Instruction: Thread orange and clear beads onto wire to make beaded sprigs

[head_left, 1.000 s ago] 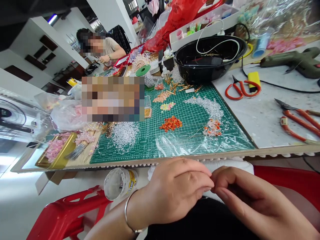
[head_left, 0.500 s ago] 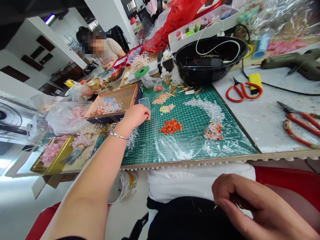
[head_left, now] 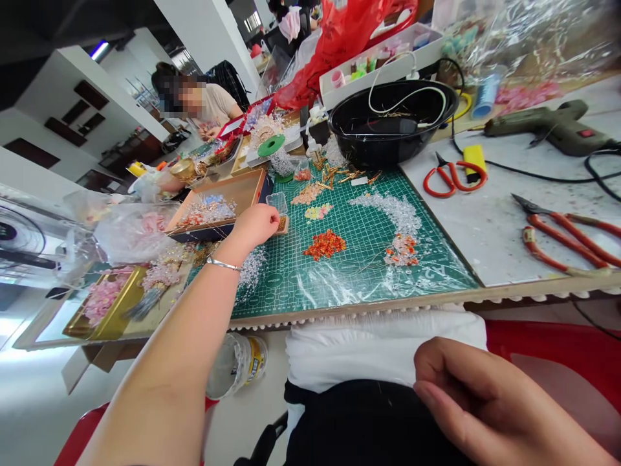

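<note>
One hand [head_left: 255,228] well inside cutting-mat edge [head_left: 349,309]

Past the left hand's fingers [head_left: 266,223] lies a glossy clear plastic box [head_left: 277,203] on a matt green cutting mat [head_left: 359,213]; behind those fingers, a smooth polished metal bangle [head_left: 223,264] circles the wrist.

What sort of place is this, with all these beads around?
It looks like a handmade beadwork workshop: loose clear beads lie on a green cutting mat, with a hot glue gun and red-handled scissors on the bench beside it.
</note>
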`<state>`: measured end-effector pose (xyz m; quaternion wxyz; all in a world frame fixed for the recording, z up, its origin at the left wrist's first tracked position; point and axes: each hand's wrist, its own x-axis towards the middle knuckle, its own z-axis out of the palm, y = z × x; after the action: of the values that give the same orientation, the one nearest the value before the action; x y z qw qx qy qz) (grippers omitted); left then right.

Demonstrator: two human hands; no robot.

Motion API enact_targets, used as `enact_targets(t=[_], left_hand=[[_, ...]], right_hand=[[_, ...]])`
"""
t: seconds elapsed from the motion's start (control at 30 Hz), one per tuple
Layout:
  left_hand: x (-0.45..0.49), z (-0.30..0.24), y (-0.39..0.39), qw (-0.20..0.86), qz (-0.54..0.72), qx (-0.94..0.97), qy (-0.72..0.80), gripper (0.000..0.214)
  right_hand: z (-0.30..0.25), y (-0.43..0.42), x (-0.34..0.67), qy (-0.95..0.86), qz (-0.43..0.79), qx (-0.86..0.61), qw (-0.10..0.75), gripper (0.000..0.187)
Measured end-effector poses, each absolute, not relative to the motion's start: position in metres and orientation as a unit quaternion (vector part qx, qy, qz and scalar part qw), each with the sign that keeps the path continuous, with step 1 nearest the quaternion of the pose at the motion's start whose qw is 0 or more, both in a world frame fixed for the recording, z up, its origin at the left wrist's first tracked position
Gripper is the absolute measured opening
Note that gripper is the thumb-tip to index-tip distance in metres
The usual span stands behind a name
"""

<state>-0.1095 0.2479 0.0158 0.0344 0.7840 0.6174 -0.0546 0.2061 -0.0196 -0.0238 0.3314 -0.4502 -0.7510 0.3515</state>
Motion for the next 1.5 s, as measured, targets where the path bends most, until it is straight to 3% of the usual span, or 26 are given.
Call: enact_targets(t=[0.17,0.33,0.37,0.43,0.47,0.6,0.83,1.3,1.4,1.5], left_hand=[[-0.094,0.031,0.223,0.109,0.072,0.763,0.633,0.011],[-0.040,0.030,0.121,0.280,0.177,0.746,0.578,0.021],[-0.028,0.027,0.097,0.342,0.189,0.736,0.553,0.020],[-0.005,0.021,0.054,0.598,0.266,0.599,0.461,0.018],[0.004,0.019,0.038,0.669,0.280,0.531,0.437,0.018],[0.022,0.018,0.006,0.793,0.297,0.330,0.418,0.017],[0.023,0.019,0.002,0.818,0.310,0.276,0.398,0.017],[0.019,0.013,-0.005,0.780,0.333,0.376,0.373,0.014],[0.020,0.015,-0.005,0.735,0.334,0.455,0.376,0.011],[0.020,0.024,-0.003,0.604,0.336,0.605,0.395,0.005]], right_hand=[[-0.019,-0.026,0.207,-0.719,0.350,-0.488,0.349,0.027],[-0.004,-0.029,0.209,-0.701,0.320,-0.496,0.400,0.026],[0.000,-0.030,0.209,-0.700,0.308,-0.497,0.409,0.026],[0.006,-0.030,0.209,-0.703,0.284,-0.496,0.423,0.025],[0.008,-0.031,0.208,-0.708,0.275,-0.493,0.425,0.024],[0.012,-0.034,0.207,-0.719,0.251,-0.483,0.432,0.020],[0.014,-0.036,0.203,-0.725,0.210,-0.488,0.438,0.021],[0.013,-0.038,0.198,-0.723,0.215,-0.497,0.429,0.021],[0.011,-0.037,0.199,-0.713,0.245,-0.494,0.433,0.022],[0.008,-0.036,0.201,-0.690,0.326,-0.483,0.429,0.022]])
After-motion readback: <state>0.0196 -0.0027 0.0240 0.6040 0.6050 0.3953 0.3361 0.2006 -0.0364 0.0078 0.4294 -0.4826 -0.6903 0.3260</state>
